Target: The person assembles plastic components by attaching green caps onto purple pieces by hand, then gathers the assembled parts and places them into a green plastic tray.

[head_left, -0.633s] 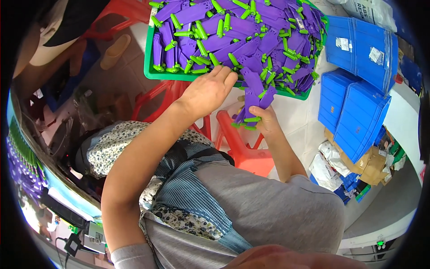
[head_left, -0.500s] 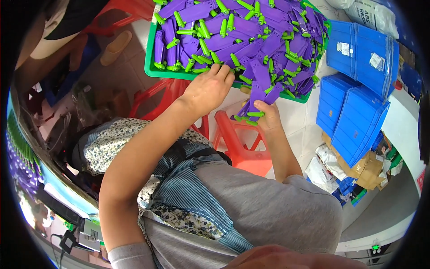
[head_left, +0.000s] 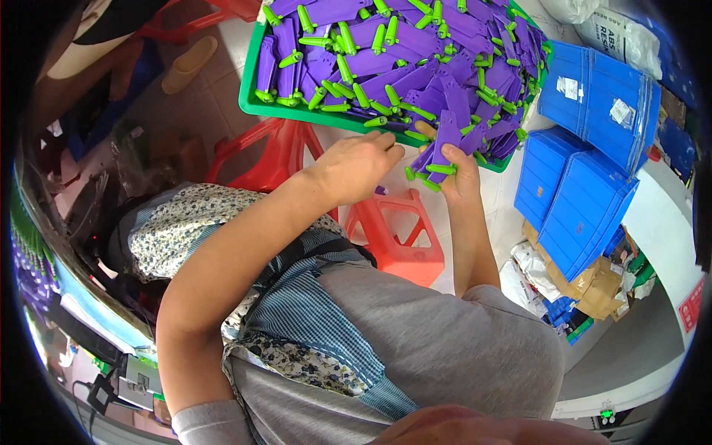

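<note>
A green crate [head_left: 297,113] is heaped with flat purple plastic pieces, each with a bright green rod-like end. My right hand [head_left: 463,174], at the crate's near edge, grips several of these purple plastic pieces [head_left: 446,133], their green ends pointing down toward me. Beside it on the left, my left hand [head_left: 357,167] is closed in front of the crate rim, back of the hand up. A small purple tip [head_left: 381,190] peeks out under its fingers; the rest of that piece is hidden by the hand.
Red plastic stools [head_left: 404,252] stand below the crate and to its left. Blue bins [head_left: 593,208] are stacked at the right, with white bags and a cardboard box [head_left: 599,289] beneath them. A tan slipper [head_left: 189,65] lies on the floor at upper left.
My left hand has drawn back from the pile toward me and slightly right, with a purple tip now showing beneath it. My right hand has risen slightly with its pieces.
</note>
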`<state>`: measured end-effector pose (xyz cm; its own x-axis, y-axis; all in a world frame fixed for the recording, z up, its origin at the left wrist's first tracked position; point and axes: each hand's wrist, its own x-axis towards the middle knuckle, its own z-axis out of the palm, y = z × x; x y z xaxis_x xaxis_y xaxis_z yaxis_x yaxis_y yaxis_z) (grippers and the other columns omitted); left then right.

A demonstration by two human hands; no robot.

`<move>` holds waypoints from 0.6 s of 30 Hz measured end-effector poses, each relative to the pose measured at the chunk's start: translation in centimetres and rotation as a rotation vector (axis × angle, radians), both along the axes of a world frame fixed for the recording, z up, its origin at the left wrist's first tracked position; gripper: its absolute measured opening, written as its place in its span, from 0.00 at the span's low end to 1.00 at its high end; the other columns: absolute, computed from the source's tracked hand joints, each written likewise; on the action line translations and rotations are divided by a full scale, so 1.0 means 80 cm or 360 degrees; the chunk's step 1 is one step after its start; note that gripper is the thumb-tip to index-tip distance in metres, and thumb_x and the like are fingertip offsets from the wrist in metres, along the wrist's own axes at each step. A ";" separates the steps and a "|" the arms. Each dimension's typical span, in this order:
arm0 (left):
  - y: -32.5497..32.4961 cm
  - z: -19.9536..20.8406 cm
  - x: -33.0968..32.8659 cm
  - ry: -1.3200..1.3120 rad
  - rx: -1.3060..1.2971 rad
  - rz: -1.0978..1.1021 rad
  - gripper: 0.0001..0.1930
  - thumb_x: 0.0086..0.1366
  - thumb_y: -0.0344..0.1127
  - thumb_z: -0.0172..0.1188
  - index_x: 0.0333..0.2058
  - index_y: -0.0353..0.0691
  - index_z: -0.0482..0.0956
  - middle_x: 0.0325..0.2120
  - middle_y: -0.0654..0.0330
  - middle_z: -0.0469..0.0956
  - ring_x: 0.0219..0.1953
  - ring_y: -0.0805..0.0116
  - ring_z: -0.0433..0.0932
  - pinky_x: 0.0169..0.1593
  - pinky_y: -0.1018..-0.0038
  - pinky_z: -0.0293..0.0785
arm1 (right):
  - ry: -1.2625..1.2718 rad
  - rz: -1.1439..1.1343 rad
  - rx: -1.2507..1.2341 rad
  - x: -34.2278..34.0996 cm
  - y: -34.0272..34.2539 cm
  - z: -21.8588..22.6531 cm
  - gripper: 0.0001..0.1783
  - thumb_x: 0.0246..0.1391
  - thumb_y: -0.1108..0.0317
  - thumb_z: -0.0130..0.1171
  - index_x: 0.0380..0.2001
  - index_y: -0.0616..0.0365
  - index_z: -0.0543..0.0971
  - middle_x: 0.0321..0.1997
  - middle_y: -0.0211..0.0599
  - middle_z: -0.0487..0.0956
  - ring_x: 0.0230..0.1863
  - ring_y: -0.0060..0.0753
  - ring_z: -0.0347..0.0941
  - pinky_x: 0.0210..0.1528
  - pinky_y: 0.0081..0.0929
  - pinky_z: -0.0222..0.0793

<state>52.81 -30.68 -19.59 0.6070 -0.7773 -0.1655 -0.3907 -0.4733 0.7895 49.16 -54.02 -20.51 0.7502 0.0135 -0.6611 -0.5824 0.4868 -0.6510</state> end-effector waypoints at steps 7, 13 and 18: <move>0.007 -0.001 -0.016 0.1626 -0.0297 0.0622 0.29 0.71 0.55 0.45 0.51 0.30 0.71 0.37 0.48 0.79 0.41 0.56 0.80 0.44 0.66 0.77 | 0.0605 0.0225 0.0342 -0.057 0.023 0.035 0.33 0.43 0.66 0.63 0.54 0.66 0.68 0.52 0.53 0.75 0.41 0.37 0.78 0.42 0.39 0.79; 0.016 0.020 -0.026 0.2364 -0.0394 0.0566 0.39 0.66 0.68 0.43 0.54 0.33 0.69 0.44 0.47 0.75 0.41 0.57 0.79 0.46 0.64 0.75 | 0.0952 0.0113 0.0543 -0.049 0.024 0.041 0.25 0.48 0.67 0.63 0.51 0.62 0.72 0.44 0.44 0.79 0.43 0.39 0.79 0.48 0.40 0.76; 0.014 0.036 -0.024 0.2530 -0.0361 0.0532 0.38 0.66 0.64 0.47 0.58 0.33 0.62 0.48 0.45 0.72 0.40 0.54 0.80 0.41 0.65 0.78 | 0.1048 0.0159 0.0489 -0.059 0.017 0.050 0.24 0.49 0.68 0.62 0.50 0.63 0.73 0.43 0.45 0.79 0.43 0.39 0.79 0.46 0.41 0.77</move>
